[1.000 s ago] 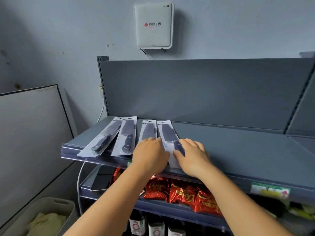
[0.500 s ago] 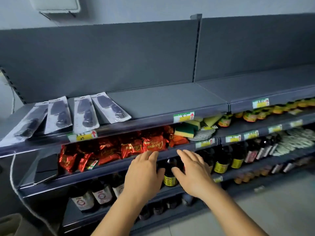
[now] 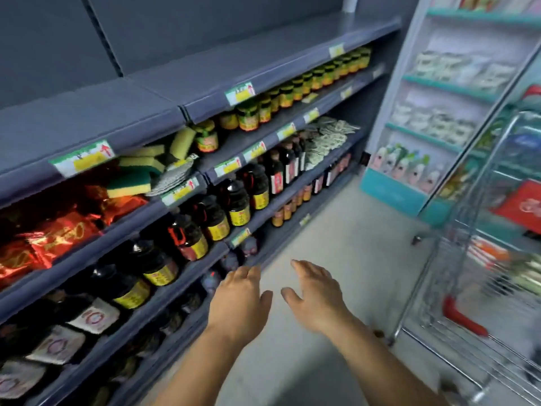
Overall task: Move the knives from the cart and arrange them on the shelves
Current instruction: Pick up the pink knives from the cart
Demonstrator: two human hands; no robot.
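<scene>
Both hands are hanging free in the lower middle of the frame, palms down, fingers spread and loose, gripping nothing. The left hand (image 3: pixel 241 300) and the right hand (image 3: pixel 317 297) are sitting just beside each other over the grey floor (image 3: pixel 336 230), no longer in front of the shelves (image 3: pixel 164 92) as half a second ago. The view is swinging right: the four packaged knives that were lying at the upper left of the top shelf are now out of frame. A wire cart (image 3: pixel 480 288) with a red handle is coming into view at the lower right, blurred, its contents impossible to tell. Sponges (image 3: pixel 137 177), red packets (image 3: pixel 52 238) and dark bottles (image 3: pixel 234 200) are filling the lower shelves at the left.
</scene>
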